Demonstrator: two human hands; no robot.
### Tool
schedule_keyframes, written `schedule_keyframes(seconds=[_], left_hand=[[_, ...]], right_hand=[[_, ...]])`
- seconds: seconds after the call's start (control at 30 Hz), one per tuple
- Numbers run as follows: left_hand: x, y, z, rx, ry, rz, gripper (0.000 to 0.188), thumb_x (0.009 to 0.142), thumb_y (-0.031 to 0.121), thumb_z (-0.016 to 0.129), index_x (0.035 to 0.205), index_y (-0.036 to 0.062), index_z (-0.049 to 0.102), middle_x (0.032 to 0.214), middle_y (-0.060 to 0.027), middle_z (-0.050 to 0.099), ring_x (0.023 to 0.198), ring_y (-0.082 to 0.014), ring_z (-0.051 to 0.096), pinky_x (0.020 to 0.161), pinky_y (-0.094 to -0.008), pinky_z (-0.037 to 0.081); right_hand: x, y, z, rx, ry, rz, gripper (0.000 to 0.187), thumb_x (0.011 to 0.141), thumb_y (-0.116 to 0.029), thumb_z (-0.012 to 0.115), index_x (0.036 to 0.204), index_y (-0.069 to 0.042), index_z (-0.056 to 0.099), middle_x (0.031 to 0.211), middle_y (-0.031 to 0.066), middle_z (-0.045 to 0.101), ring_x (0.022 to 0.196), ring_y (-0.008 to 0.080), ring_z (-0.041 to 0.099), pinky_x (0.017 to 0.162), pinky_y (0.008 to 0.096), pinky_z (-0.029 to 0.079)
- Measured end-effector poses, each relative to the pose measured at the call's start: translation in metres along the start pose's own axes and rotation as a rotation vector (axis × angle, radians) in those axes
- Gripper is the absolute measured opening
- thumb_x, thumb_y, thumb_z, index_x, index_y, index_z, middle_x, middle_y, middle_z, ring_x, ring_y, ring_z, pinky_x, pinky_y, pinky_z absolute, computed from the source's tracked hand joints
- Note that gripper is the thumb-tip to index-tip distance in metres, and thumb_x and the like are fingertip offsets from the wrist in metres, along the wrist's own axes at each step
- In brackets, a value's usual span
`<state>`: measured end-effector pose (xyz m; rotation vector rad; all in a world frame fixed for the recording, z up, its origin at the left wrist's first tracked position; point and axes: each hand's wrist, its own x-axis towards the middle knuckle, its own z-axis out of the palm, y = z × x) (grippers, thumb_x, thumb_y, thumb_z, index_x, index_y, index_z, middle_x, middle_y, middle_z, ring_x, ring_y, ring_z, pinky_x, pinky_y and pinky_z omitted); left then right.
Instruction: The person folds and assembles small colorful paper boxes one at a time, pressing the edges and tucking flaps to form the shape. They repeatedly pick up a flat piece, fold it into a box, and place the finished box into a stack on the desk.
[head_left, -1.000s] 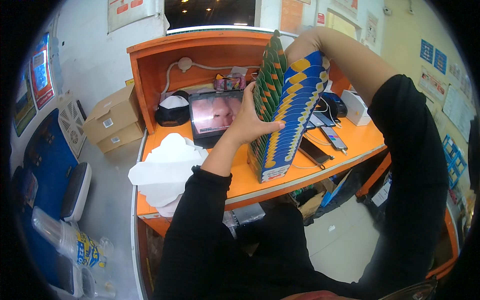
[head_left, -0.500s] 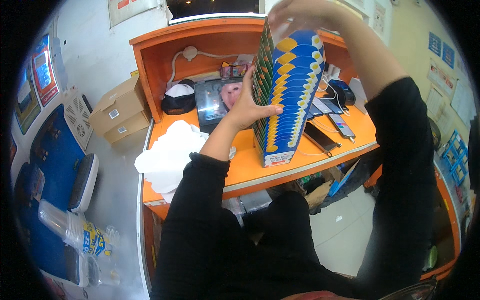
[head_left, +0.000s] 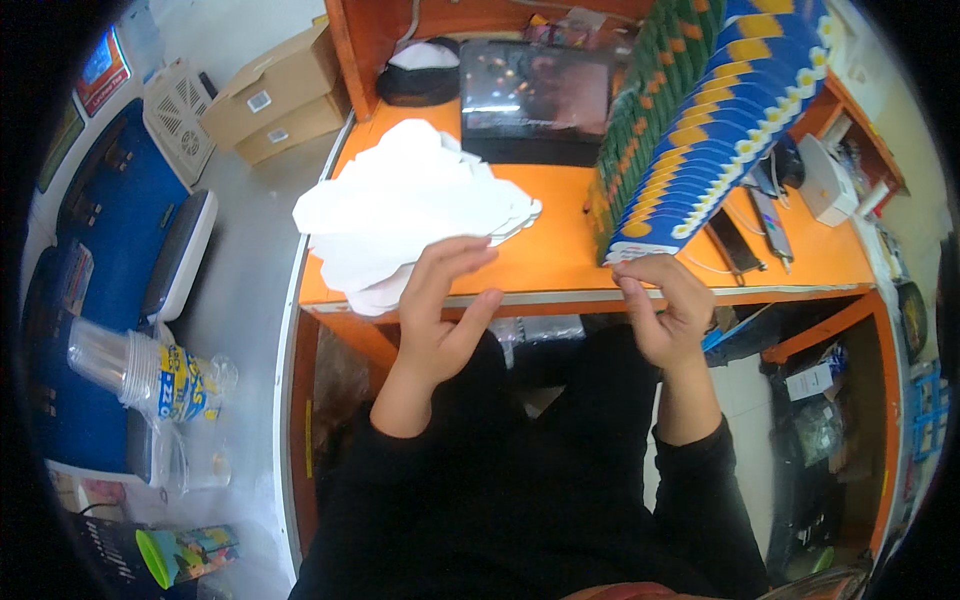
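A tall stack of nested printed paper cartons [head_left: 715, 130], blue with yellow and white scalloped edges and green with orange on its left side, stands on the orange desk. Left of it lies a loose pile of white paper cut-outs [head_left: 385, 200]. My left hand [head_left: 440, 310] hovers by the desk's front edge, just below the pile, empty, its fingers bent and thumb apart. Close to the stack's lower end is my right hand [head_left: 670, 310], loosely curled with thumb and forefinger tips near each other. Nothing shows in it; whether it touches the stack I cannot tell.
Behind the pile are a dark glossy case [head_left: 535, 95] and a cap [head_left: 420, 75]. Phones with cables [head_left: 735, 245] lie right of the stack. Brown cardboard boxes [head_left: 275, 95] and stacked clear plastic cups [head_left: 150, 370] are at the left.
Both hands have left the carton stack: the left came off its side, the right down from above its top. The view has shifted, and the stack now appears farther right.
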<state>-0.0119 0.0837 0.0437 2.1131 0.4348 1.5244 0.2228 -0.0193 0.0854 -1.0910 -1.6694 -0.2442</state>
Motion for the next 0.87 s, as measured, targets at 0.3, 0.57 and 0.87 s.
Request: schedule_keyframes(seconds=[0.3, 0.57, 0.87], left_hand=[[-0.052, 0.017, -0.054, 0.279, 0.038, 0.099, 0.011, 0.082, 0.015, 0.074, 0.088, 0.0064, 0.072, 0.090, -0.0084, 0.067, 0.080, -0.0223, 0.062, 0.070, -0.0322, 0.050], [-0.063, 0.059, -0.080, 0.644, 0.169, 0.209, 0.014, 0.079, 0.015, 0.075, 0.092, 0.0101, 0.072, 0.096, -0.0059, 0.064, 0.089, -0.0234, 0.060, 0.076, -0.0365, 0.048], [-0.110, 0.169, -0.196, 1.945, 0.994, 0.265, 0.080, 0.077, 0.026, 0.079, 0.136, -0.0014, 0.033, 0.132, -0.0180, 0.038, 0.127, -0.0322, 0.036, 0.115, -0.0515, 0.024]], right_hand=[[-0.038, 0.037, 0.068, 0.005, -0.024, 0.009, 0.006, 0.085, -0.002, 0.064, 0.089, -0.001, 0.068, 0.082, 0.0158, 0.066, 0.076, 0.0305, 0.064, 0.071, 0.0357, 0.051], [-0.065, 0.057, 0.095, -0.283, -0.074, 0.003, 0.012, 0.093, -0.013, 0.062, 0.094, -0.004, 0.069, 0.090, 0.0105, 0.070, 0.080, 0.0290, 0.066, 0.073, 0.0379, 0.048], [-0.066, 0.063, 0.087, -0.224, -0.041, -0.026, 0.013, 0.094, -0.017, 0.064, 0.094, -0.005, 0.070, 0.088, 0.0101, 0.071, 0.078, 0.0270, 0.067, 0.071, 0.0367, 0.048]])
